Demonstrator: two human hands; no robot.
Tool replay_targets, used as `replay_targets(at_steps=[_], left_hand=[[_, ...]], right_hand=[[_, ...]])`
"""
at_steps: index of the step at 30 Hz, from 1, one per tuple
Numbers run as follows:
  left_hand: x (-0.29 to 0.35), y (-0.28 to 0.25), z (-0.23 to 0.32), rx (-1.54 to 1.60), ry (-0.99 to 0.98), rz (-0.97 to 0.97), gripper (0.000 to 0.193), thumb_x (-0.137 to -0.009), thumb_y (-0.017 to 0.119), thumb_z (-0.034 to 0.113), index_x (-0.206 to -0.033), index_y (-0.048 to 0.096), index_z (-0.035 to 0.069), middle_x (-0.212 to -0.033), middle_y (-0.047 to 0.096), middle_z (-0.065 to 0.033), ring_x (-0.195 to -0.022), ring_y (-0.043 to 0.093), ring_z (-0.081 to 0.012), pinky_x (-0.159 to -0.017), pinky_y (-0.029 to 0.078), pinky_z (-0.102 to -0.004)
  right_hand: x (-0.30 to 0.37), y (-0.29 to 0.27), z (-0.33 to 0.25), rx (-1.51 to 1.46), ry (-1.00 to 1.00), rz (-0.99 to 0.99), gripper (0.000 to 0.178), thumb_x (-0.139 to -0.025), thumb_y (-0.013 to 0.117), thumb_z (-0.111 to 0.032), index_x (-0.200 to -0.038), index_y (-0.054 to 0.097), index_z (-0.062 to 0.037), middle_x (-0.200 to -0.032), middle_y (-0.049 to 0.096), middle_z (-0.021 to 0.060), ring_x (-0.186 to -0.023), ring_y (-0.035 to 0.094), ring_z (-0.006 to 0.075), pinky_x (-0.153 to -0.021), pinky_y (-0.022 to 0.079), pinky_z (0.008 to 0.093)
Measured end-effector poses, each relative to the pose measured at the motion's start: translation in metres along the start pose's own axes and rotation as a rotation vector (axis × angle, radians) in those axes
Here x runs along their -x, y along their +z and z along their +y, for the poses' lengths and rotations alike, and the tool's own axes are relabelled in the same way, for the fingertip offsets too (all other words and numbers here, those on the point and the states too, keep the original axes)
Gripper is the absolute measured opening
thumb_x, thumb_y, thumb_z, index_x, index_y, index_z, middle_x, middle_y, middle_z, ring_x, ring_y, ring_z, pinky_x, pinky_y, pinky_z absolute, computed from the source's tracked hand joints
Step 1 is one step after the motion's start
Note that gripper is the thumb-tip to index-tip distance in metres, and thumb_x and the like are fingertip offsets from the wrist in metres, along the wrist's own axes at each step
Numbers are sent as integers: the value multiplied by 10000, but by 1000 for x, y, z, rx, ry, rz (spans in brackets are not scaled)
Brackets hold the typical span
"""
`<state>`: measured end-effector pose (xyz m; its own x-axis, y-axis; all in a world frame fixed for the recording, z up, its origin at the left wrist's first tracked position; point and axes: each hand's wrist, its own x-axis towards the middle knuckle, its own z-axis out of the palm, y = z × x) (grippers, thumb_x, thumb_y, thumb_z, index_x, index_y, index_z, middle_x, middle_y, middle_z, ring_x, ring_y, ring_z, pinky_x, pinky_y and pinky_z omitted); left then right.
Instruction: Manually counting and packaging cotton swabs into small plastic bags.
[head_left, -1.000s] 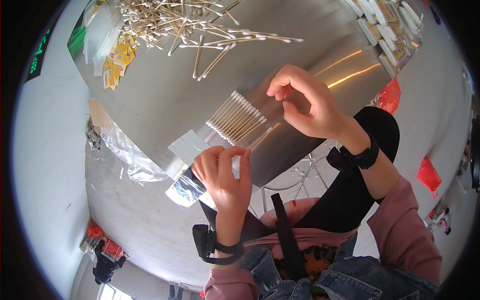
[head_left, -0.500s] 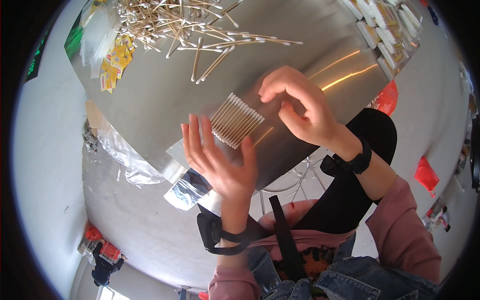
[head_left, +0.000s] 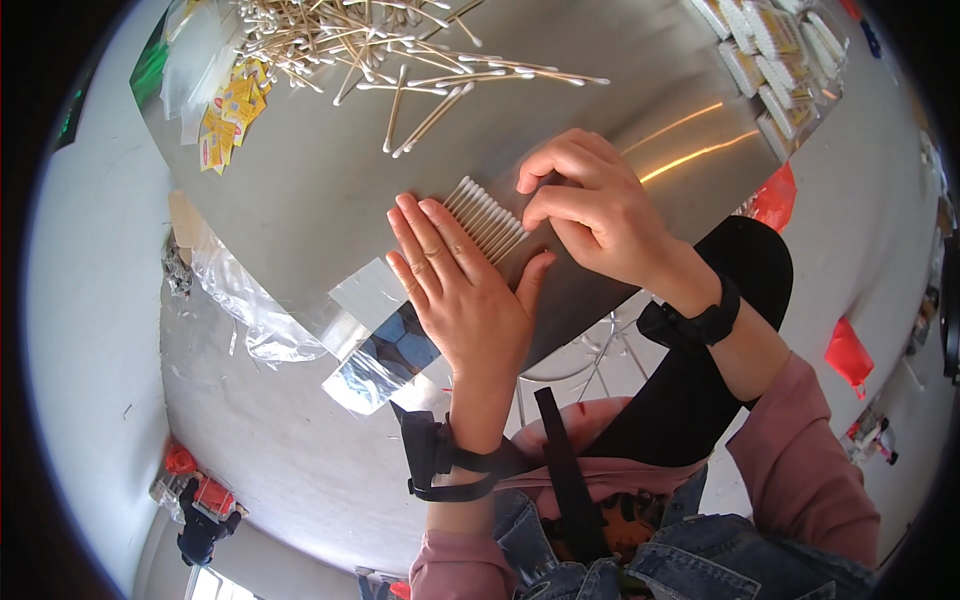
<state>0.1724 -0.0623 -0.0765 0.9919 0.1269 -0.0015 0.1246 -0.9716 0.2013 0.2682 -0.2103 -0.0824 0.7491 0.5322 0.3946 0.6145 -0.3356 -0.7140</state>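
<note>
A row of wooden-stick cotton swabs (head_left: 487, 218) lies side by side on the metal table (head_left: 310, 200). My left hand (head_left: 465, 290) rests flat over the swabs' lower-left ends, its fingers stretched out and the thumb apart. It hides part of the row. At the upper-right ends, my right hand (head_left: 600, 205) is curled, with thumb and index finger bent close to the swab tips. Nothing shows between those fingers, and a gap stays between them. A large loose heap of cotton swabs (head_left: 330, 40) lies at the far left, with a few strays beside it.
Yellow printed cards (head_left: 232, 115) and clear plastic bags (head_left: 195, 70) lie at the far left edge. Filled swab packs (head_left: 770, 60) are piled at the far right. Clear film (head_left: 375, 290) hangs over the near edge. Another person (head_left: 205, 520) is in the distance at lower left.
My left hand has moved right and come down over the swab row. My right hand's thumb has drawn up toward the swab tips.
</note>
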Motion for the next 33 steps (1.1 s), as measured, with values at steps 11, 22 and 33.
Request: replay_targets(at_steps=[11, 22, 33], left_hand=[[1, 2, -1, 45, -6, 15, 1054, -890, 531, 668, -1521, 165, -92, -1585, 194, -286, -1492, 170, -417, -1192, 173, -540], [-1, 1, 0, 24, -4, 13, 1069, -874, 514, 702, -1491, 232, -124, -1570, 217, -307, -1488, 183, -422, -1189, 188, -531], [-1, 0, -1, 47, -11, 16, 1060, -877, 523, 692, -1494, 230, -119, -1570, 221, -305, -1487, 184, -424, -1190, 182, -532]], right_hand=[[-5, 3, 1, -11, 4, 14, 195, -672, 655, 64, -675, 613, -126, -924, 593, -22, -886, 573, 193, -776, 441, 339], [-8, 4, 3, 2, 2, 32, 191, -684, 656, 60, -704, 626, -128, -941, 605, -19, -903, 578, 194, -806, 446, 338], [-13, 5, 4, 36, 0, 17, 198, -697, 647, 56, -750, 634, -134, -964, 610, -27, -934, 576, 195, -826, 440, 340]])
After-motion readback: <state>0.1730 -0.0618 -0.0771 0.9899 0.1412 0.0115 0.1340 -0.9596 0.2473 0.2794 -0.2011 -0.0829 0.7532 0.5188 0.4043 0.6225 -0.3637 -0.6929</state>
